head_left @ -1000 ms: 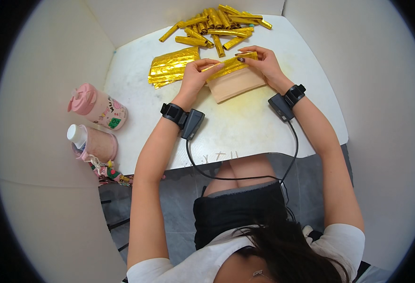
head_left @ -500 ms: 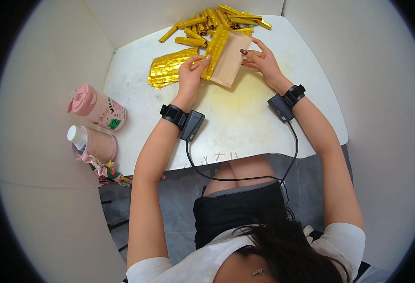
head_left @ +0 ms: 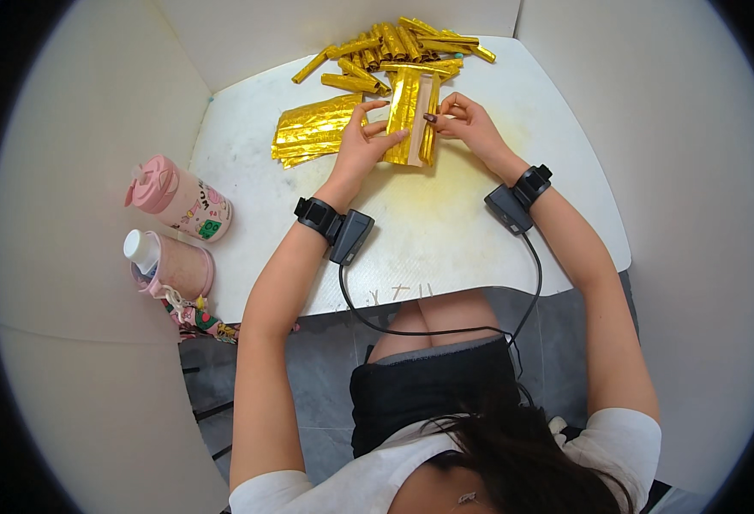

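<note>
Between my two hands is a sheet of gold foil paper (head_left: 404,107), held raised over the table. Both its long sides are turned inward, leaving a narrow tan strip of the backing in the middle. My left hand (head_left: 362,150) grips its left side, with the thumb across the gold face. The fingers of my right hand (head_left: 469,128) pinch the folded right edge. Beside my left hand lies a stack of flat gold foil sheets (head_left: 313,128), partly behind the fingers. Beyond the held sheet sits a heap of rolled gold foil paper tubes (head_left: 394,44).
A pink lidded bottle (head_left: 180,197) stands at the table's left edge. Nearer me, a pink cup-shaped holder (head_left: 184,264) contains a white-capped bottle (head_left: 141,248). Pale walls enclose the white table (head_left: 445,240). A black cable (head_left: 411,330) joins the devices on my wrists.
The sheet's right side has been folded inward, covering most of the tan backing. My right hand moved slightly left and down, and the sheet now stands more upright.
</note>
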`<state>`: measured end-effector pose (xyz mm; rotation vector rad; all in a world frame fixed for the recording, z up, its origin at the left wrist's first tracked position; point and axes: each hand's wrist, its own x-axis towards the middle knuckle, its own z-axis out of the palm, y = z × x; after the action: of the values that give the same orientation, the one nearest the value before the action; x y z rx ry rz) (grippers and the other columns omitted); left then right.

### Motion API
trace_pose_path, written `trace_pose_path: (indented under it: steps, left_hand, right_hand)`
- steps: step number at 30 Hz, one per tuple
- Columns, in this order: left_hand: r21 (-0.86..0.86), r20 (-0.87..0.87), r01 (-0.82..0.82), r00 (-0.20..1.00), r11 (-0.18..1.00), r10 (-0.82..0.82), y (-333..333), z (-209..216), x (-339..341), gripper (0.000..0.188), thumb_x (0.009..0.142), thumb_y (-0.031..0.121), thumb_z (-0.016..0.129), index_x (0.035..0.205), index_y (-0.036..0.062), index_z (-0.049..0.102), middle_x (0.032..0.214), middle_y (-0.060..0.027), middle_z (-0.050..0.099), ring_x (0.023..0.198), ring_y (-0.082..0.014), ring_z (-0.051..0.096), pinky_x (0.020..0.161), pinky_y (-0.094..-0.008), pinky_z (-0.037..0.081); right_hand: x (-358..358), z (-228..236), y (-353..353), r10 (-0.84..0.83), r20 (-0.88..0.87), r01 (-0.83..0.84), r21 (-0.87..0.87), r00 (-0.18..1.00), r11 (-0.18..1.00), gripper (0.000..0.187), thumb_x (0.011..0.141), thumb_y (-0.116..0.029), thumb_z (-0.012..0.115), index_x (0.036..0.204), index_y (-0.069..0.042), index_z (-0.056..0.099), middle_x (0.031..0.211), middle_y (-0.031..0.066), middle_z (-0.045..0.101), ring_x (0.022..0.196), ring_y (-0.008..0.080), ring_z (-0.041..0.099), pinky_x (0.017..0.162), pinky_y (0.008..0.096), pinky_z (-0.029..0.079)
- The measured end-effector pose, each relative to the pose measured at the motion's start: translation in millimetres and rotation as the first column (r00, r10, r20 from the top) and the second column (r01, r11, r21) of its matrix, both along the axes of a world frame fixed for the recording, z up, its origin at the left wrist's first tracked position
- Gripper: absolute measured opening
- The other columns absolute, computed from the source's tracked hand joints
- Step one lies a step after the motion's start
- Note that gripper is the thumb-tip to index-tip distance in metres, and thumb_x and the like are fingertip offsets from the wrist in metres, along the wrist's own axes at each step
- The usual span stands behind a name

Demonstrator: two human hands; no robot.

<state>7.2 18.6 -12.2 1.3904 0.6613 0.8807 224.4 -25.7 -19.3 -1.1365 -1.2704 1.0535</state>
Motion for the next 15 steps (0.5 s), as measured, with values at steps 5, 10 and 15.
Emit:
trace_pose_path:
  steps: [5,10,15]
  left_hand:
    - [0.094,-0.057,0.091,0.995,0.991,-0.086,-0.9,-4.0,0.9,0.073,0.083,0.007,0.073,0.142,0.0120,0.031,0.106,-0.0107,0.066,0.088,-0.0108,0.065,0.074,-0.0216,0.051]
    - [0.148,-0.155,0.080,0.986,0.986,-0.057,1.9,-10.7,-0.4,0.081,0.083,0.003,0.071,0.147,0.0165,0.023,0.109,-0.0141,0.065,0.086,-0.0090,0.065,0.073,-0.0198,0.050]
    - [0.156,-0.003,0.095,0.995,0.983,-0.096,-3.4,0.3,1.0,0.079,0.087,-0.001,0.065,0.148,0.0197,0.019,0.119,-0.0170,0.059,0.089,-0.0095,0.064,0.076,-0.0209,0.051]
  right_hand:
    - [5.3,-8.1,5.6,0.007,0.134,-0.015,0.058,0.991,0.998,0.020,0.083,-0.015,0.073,0.088,-0.008,0.055,0.087,0.0018,0.067,0.080,0.0056,0.058,0.073,0.0229,0.044]
    - [-7.4,10.6,-5.3,-0.027,0.178,0.014,0.077,0.984,0.997,0.026,0.083,-0.003,0.070,0.107,-0.004,0.059,0.095,0.0049,0.068,0.079,0.0058,0.064,0.069,0.0184,0.050]
    - [-7.4,14.8,-10.5,-0.016,0.152,0.000,0.103,0.988,0.995,0.050,0.073,-0.009,0.079,0.119,-0.007,0.061,0.109,0.0068,0.066,0.089,0.0084,0.062,0.081,0.0253,0.048]
